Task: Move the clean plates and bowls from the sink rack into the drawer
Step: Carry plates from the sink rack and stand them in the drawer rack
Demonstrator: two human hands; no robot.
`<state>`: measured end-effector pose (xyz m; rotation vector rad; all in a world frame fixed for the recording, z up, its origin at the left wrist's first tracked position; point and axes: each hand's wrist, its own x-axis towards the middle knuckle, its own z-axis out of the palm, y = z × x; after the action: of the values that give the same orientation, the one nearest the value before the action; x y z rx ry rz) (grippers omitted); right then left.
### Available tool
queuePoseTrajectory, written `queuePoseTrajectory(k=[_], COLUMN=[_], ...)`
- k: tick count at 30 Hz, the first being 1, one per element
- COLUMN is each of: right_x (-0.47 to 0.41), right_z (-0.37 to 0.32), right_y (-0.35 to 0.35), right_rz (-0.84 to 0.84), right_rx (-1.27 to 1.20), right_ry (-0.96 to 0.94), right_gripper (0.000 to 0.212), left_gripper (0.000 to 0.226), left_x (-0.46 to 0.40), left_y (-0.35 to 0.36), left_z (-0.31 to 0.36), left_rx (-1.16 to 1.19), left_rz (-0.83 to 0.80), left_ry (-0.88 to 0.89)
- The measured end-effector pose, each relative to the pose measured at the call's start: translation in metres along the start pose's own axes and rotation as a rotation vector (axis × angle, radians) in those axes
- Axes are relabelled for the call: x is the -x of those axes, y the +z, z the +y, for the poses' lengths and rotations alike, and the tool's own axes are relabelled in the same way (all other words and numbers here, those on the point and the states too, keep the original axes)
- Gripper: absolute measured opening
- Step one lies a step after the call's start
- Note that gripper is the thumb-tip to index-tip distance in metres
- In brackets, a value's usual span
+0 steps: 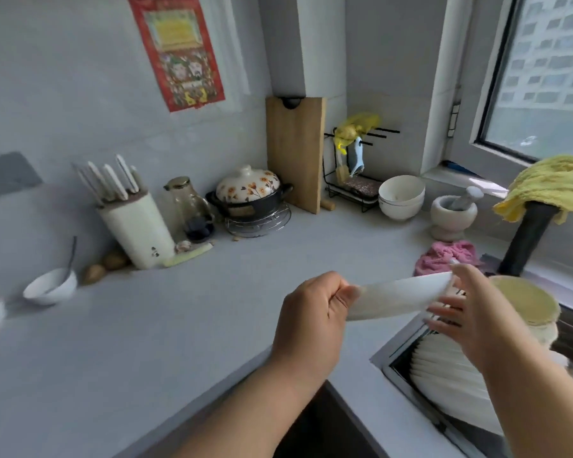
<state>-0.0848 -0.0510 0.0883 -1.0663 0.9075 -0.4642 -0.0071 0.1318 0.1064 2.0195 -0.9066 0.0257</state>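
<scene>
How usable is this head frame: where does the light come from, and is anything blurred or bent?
Head view: daylight enters from the window at the right, leaving the counter evenly lit without harsh glare. The plate held between the left hand and right hand is smeared by motion. Wide-angle distortion curves the wall and the counter edges. The racked plates in the sink read soft.

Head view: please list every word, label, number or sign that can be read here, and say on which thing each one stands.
No text here can be read.
Red poster on the wall: it carries print and figures, too blurred to read.
Knife block: a small dark mark low on the front, too small to read.
Black pot: a label on the side, blurred.
Plate, bowls, mortar: no text visible.
</scene>
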Motion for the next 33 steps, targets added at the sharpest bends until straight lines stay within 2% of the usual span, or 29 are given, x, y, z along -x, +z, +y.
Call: queuePoseTrajectory(k=[4, 8, 11, 17, 23, 27, 29, 31, 33], right_x=[0.046, 0.098, 0.143, 0.25, 0.358, 0.406, 0.421, 0.434, 0.445], right_z=[0.021, 0.057, 0.092, 0.156, 0.222, 0.26, 0.278, 0.293, 0.308], right_y=[0.05, 0.11, 0.16, 0.256, 0.314, 0.336, 0.347, 0.358, 0.37], right_rz=[-0.335, -0.54, -0.665, -0.826, -0.963, -1.024, -1.048, -1.071, -1.105], right_rx=[-0.074, -0.039, 0.041, 0.193, 0.337, 0.415, 0.46, 0.511, 0.555], right_ry=[0.266, 0.394, 0.438, 0.396, 0.33, 0.329, 0.332, 0.338, 0.352], right_gripper=[0.037, 0.026, 0.028, 0.029, 0.019, 0.029, 0.029, 0.028, 0.028], left_gripper=[0.025, 0.03, 0.036, 0.012, 0.009, 0.013, 0.01, 0.019, 0.008], left_x=[0.054, 0.128, 0.188, 0.313, 0.435, 0.494, 0.517, 0.537, 0.553], left_y=[-0.051, -0.111, -0.16, -0.254, -0.316, -0.337, -0.344, -0.353, -0.364], left_z=[-0.028, -0.062, -0.082, -0.108, -0.13, -0.134, -0.139, -0.149, -0.161], left_rx=[-0.11, -0.187, -0.177, -0.247, -0.242, -0.16, -0.107, -0.096, -0.147], left_rz=[0.128, 0.278, 0.397, 0.585, 0.655, 0.706, 0.762, 0.846, 0.913], left_ry=[-0.03, -0.107, -0.181, -0.297, -0.493, -0.643, -0.72, -0.791, -0.876])
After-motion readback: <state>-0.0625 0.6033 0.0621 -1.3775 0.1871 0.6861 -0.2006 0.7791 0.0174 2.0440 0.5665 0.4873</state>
